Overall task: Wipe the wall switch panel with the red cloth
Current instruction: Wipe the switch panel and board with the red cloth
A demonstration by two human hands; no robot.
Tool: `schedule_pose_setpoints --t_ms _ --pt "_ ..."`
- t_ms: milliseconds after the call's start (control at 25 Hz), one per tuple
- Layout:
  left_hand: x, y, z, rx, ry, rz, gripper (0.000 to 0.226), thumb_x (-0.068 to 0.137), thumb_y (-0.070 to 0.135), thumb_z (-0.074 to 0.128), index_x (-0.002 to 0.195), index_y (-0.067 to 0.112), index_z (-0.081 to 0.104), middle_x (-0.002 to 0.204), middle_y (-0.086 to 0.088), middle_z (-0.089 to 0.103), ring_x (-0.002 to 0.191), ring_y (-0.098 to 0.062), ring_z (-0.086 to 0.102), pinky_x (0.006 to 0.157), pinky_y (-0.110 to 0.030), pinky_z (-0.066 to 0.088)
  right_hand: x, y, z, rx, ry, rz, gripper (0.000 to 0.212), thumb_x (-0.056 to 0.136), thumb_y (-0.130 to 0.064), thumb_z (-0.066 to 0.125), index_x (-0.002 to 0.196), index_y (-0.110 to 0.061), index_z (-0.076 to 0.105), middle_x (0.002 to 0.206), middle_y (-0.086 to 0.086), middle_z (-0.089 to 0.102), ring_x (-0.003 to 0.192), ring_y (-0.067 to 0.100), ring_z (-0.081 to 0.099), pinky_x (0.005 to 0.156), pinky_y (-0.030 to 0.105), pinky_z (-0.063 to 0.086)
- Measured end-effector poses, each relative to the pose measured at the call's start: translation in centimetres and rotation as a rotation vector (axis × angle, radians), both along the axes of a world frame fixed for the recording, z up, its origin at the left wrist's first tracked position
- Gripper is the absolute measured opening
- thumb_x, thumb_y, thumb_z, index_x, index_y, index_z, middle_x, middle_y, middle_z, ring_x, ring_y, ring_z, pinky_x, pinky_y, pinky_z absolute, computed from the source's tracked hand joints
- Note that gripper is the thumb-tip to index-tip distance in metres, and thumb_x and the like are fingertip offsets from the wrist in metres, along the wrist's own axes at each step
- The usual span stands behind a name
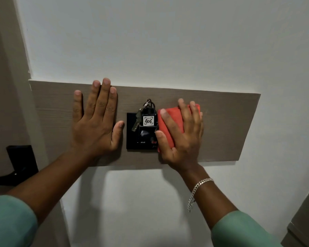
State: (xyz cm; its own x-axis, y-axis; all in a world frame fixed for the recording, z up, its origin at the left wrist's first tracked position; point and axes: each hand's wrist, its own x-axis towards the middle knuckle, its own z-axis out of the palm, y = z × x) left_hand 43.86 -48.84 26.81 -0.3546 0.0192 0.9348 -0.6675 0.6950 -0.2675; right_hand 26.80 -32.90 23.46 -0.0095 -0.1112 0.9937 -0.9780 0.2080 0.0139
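Cloth is sitting at the switch panel's right edge, right grip pressing it flat w/ straight fingers. Left grip is resting flat-palmed on wood board.

Two hands, one red cloth, one switch panel, one bracelet

Key tag: "406". Switch panel: "HI-FI", probably.

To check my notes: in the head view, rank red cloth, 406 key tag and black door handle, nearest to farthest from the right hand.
1. red cloth, under the right hand
2. 406 key tag, just left
3. black door handle, far left
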Motion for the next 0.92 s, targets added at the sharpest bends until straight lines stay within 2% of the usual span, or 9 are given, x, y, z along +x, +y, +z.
schedule_pose_setpoints --t_ms 80,200,400,560,760,920 --pt "0.0 0.1 -0.1 0.000 0.003 0.002 0.076 0.094 0.043 0.030 0.156 0.003 0.010 0.164 -0.018 0.011 0.153 -0.032 0.007 0.121 -0.056 0.002 -1.2 1.3 -0.3 0.043 0.070 0.023 0.044 0.098 -0.049 0.048 0.136 -0.029 0.056 0.153 0.017 0.045 0.148 0.040 0.033 0.119 0.065 0.026" --pt "0.0 0.2 -0.1 0.004 0.009 -0.002 0.076 0.094 0.043 0.030 0.156 0.003 0.011 0.164 -0.017 0.011 0.152 -0.033 0.009 0.121 -0.057 0.004 -0.3 0.8 0.2 -0.013 -0.048 0.030 0.042 0.096 -0.047 0.050 0.133 -0.030 0.059 0.153 0.016 0.046 0.149 0.038 0.032 0.121 0.063 0.024" --pt "0.0 0.0 -0.1 -0.010 0.013 0.003 0.076 0.094 0.043 0.030 0.156 0.004 0.011 0.163 -0.015 0.008 0.153 -0.032 0.009 0.121 -0.058 0.007 -2.3 2.6 0.8 0.121 0.140 0.091 0.037 0.094 -0.042 0.055 0.125 -0.025 0.066 0.143 0.018 0.051 0.142 0.039 0.041 0.117 0.065 0.028" --pt "-0.1 -0.2 -0.1 -0.014 0.012 -0.001 0.076 0.094 0.043 0.030 0.156 0.004 0.009 0.164 -0.014 0.005 0.153 -0.030 0.003 0.122 -0.055 0.001 -1.5 2.2 0.1 0.015 -0.029 0.091 0.032 0.088 -0.034 0.060 0.116 -0.022 0.070 0.139 0.023 0.053 0.140 0.042 0.041 0.116 0.066 0.028" --pt "-0.1 -0.5 -0.1 -0.024 0.009 0.015 0.076 0.094 0.044 0.030 0.156 0.005 0.009 0.165 -0.014 0.007 0.154 -0.025 -0.004 0.123 -0.052 -0.003 -0.8 2.1 1.4 0.136 0.071 0.145 0.033 0.088 -0.037 0.060 0.116 -0.023 0.072 0.139 0.019 0.055 0.141 0.038 0.042 0.119 0.063 0.025" --pt "-0.2 -0.2 -0.1 -0.005 0.004 0.031 0.077 0.094 0.045 0.028 0.156 0.004 0.009 0.164 -0.018 0.013 0.153 -0.026 -0.004 0.122 -0.052 -0.005 -0.5 2.3 0.7 0.038 -0.058 0.117 0.032 0.086 -0.033 0.060 0.109 -0.018 0.076 0.136 0.021 0.056 0.140 0.039 0.041 0.117 0.066 0.025"
